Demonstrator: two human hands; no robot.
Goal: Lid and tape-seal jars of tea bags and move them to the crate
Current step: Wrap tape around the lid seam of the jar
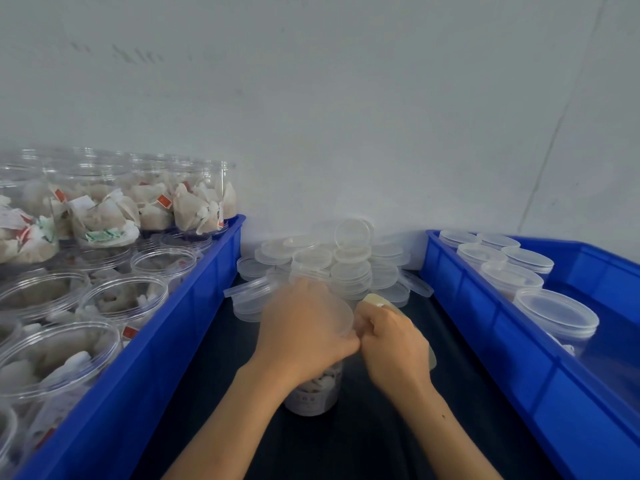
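Dark tabletop [214,393]: left hand [304,327] grips clear lidded jar [317,393]; right hand [394,344] pinches tape roll [375,301].

I am seeing my left hand [304,327] pressing a clear lid [341,315] onto the centre jar [313,393]; my right hand [393,344] is gripping a tape roll [375,301] beside it, between two blue crates [207,289].

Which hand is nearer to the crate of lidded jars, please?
Right. The right hand lies between the jar and that crate; the left hand rests on the jar's lid, farther away.
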